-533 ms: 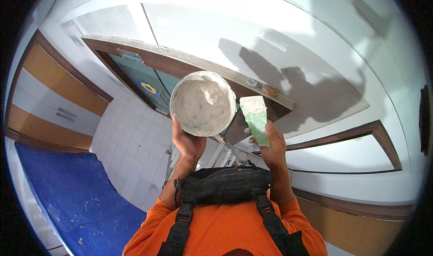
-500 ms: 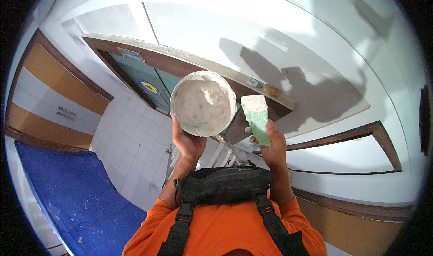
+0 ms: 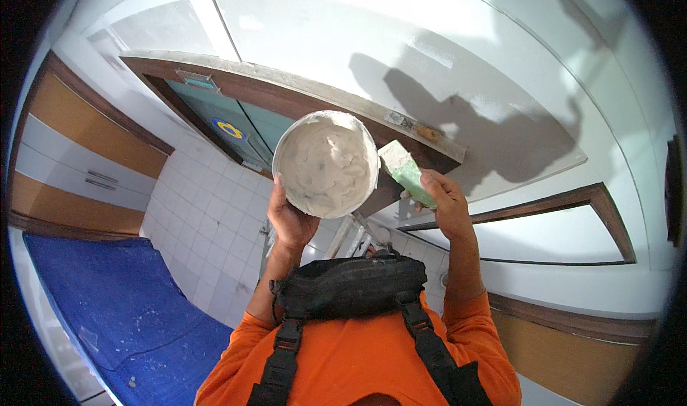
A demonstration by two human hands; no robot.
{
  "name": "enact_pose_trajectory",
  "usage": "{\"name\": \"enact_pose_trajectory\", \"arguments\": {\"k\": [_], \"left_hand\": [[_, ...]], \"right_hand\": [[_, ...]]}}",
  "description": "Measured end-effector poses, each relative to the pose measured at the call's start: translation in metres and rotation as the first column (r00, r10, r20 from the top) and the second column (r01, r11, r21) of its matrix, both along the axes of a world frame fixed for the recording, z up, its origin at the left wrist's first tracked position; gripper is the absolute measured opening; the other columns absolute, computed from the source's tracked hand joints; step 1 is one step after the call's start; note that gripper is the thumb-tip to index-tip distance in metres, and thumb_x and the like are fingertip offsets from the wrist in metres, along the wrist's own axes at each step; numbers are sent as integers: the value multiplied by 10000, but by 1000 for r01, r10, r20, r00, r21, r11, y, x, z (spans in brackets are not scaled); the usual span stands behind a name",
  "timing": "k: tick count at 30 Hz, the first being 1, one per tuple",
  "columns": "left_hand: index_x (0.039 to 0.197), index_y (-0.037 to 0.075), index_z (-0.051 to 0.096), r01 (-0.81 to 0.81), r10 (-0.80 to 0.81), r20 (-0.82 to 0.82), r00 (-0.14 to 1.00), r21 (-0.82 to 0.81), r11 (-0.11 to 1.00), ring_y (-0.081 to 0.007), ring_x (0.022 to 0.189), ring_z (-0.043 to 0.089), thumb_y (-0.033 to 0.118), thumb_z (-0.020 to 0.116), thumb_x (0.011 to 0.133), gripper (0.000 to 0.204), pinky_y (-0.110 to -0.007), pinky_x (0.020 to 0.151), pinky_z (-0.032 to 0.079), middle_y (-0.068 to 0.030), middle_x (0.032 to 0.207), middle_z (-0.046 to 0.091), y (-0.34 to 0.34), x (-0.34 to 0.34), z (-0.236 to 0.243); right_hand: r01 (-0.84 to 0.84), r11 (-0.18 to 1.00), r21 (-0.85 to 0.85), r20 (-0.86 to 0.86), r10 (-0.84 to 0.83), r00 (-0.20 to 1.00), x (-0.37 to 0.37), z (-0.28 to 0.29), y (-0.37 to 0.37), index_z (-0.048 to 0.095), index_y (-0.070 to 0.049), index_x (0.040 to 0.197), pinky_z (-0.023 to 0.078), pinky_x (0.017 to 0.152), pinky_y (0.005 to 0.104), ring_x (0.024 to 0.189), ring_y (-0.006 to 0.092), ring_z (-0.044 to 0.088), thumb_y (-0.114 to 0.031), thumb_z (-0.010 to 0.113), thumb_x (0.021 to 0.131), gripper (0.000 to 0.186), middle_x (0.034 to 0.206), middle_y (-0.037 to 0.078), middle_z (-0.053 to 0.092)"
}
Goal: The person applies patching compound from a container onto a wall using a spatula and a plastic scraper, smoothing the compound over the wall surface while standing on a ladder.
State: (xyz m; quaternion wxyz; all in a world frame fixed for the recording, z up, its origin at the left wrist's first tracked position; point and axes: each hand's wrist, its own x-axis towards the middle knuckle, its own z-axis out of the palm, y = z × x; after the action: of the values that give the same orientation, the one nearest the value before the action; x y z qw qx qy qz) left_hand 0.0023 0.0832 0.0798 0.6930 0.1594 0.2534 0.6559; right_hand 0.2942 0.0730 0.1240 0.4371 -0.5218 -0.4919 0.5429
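Note:
My left hand point(image 3: 293, 218) is closed on the lower left side of a round white tub point(image 3: 375, 180), holding it up with its mouth facing me. Pale beige filler paste point(image 3: 315, 166) lies swirled and smeared inside. To the right, my right hand point(image 3: 445, 198) grips a green putty knife point(image 3: 408, 174) by its lower part. Paste coats the wide end of the knife, which points up and left and is close beside the tub's right rim; whether they touch I cannot tell.
A ladder point(image 3: 346, 238) stands below my hands on the white tiled floor point(image 3: 207, 227). Ahead is a dark-framed doorway point(image 3: 250, 84) with a ledge along its top, under a white wall with grey patches point(image 3: 322, 41). A blue sheet point(image 3: 122, 313) covers something at lower left.
The putty knife has tilted further left, and its coated end has come nearer the tub's rim. My right hand has shifted slightly right and up. The tub has moved a little right.

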Motion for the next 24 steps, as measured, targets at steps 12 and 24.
{"name": "enact_pose_trajectory", "arguments": {"k": [12,24], "left_hand": [[1600,23,346,79,-79,-47,996,12,997,-365,1441,489,534,494,1063,755,-538,1191,407,-192,1598,456,7,-13,-12],[1581,6,369,191,-197,-226,954,-48,980,-365,1386,539,514,569,1034,773,-528,1147,447,-196,1533,517,10,4,-17]], "right_hand": [[-130,987,-93,66,137,988,27,29,-9,725,-18,1213,544,666,295,799,121,663,-319,598,1078,353,935,71,744],[-320,947,-39,407,308,860,-24,54,49,675,73,1097,536,483,295,542,174,687,-214,530,1078,322,792,116,731]]}}
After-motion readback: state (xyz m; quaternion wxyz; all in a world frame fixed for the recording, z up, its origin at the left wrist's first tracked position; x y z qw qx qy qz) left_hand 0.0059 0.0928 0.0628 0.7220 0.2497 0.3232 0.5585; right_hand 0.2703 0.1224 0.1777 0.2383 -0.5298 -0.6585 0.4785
